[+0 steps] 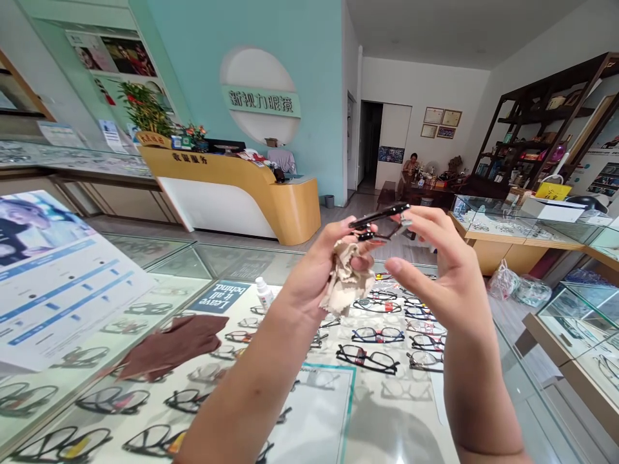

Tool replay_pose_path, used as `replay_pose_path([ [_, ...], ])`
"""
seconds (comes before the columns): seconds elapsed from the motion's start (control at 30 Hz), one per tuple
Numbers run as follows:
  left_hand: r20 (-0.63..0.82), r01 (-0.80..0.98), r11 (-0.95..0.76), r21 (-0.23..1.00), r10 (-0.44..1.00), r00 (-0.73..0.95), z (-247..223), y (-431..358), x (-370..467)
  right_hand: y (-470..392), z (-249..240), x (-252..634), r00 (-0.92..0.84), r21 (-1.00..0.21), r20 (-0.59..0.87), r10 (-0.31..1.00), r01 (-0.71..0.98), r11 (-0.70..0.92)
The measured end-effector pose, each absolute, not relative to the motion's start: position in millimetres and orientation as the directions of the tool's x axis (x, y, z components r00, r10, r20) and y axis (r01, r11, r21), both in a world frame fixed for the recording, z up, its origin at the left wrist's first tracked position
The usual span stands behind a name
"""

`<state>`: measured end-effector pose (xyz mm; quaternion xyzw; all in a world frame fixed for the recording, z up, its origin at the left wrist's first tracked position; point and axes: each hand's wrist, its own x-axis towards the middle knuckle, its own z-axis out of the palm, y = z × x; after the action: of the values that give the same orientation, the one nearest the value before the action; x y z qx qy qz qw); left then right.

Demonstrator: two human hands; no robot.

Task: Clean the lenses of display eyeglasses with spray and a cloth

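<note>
A pair of black-framed glasses (pixel 380 218) is held up over the glass counter, its shape partly covered by my fingers. My left hand (pixel 316 267) is closed around its near side and also grips a crumpled cream cloth (pixel 345 283), which hangs below the glasses. At the other end, the fingertips of my right hand (pixel 442 261) touch or nearly touch the frame. My right thumb is spread away from those fingers, and the hand looks open. A brown cloth (pixel 176 345) lies on the counter left of my left forearm, near a small white bottle (pixel 264 293).
Several rows of glasses (pixel 370 357) lie in the display counter under my hands. A printed white stand (pixel 58 283) leans at the left. Beyond are a wood-and-white reception desk (pixel 222 200), another display case (pixel 507 225), and a seated person (pixel 411 167) at a dark table.
</note>
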<state>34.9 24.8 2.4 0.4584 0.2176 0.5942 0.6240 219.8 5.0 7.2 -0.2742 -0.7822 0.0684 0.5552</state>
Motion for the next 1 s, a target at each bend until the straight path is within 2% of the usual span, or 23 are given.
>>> replay_pose_path([
  [0.1, 0.112, -0.604, 0.159, 0.781, 0.916, 0.386, -4.2, 27.3, 36.8, 7.2, 8.5, 216.8, -0.241, -0.345, 0.853, 0.463, 0.404, 0.847],
  [0.17, 0.053, -0.608, 0.281, 0.742, 0.88, 0.471, -7.7, 28.0, 37.8, 8.2, 8.9, 216.5, -0.245, -0.334, 0.855, 0.457, 0.414, 0.847],
  [0.4, -0.015, -0.575, 0.43, 0.696, 0.809, 0.587, -13.7, 26.9, 42.9, 9.4, 10.5, 222.4, -0.304, -0.319, 0.856, 0.418, 0.326, 0.89],
  [0.57, -0.059, -0.51, 0.52, 0.685, 0.737, 0.673, -12.1, 26.6, 45.6, 10.5, 9.8, 221.5, -0.202, -0.34, 0.883, 0.424, 0.349, 0.873],
  [0.7, -0.036, -0.427, 0.415, 0.803, 0.749, 0.661, -14.9, 26.2, 50.4, 11.0, 7.3, 220.3, -0.135, -0.359, 0.899, 0.416, 0.316, 0.878],
  [0.8, 0.061, -0.32, 0.142, 0.937, 0.834, 0.549, -15.3, 26.0, 52.1, 11.5, 6.6, 221.9, -0.112, -0.376, 0.9, 0.422, 0.294, 0.879],
  [0.83, 0.112, -0.235, 0.003, 0.972, 0.874, 0.472, -13.2, 25.4, 50.3, 11.7, 6.9, 223.0, -0.102, -0.379, 0.9, 0.423, 0.294, 0.878],
  [0.9, 0.225, 0.071, -0.257, 0.964, 0.927, 0.3, -5.4, 21.4, 40.3, 12.5, 8.5, 225.9, -0.089, -0.393, 0.894, 0.438, 0.311, 0.865],
  [0.97, 0.297, 0.454, -0.359, 0.815, 0.933, 0.205, 2.5, 10.1, 20.7, 14.0, 10.5, 229.5, -0.098, -0.422, 0.871, 0.482, 0.354, 0.835],
  [1.0, 0.277, 0.578, -0.376, 0.724, 0.926, 0.255, 3.8, 0.4, 7.4, 15.0, 11.3, 231.3, -0.116, -0.435, 0.852, 0.51, 0.386, 0.814],
])
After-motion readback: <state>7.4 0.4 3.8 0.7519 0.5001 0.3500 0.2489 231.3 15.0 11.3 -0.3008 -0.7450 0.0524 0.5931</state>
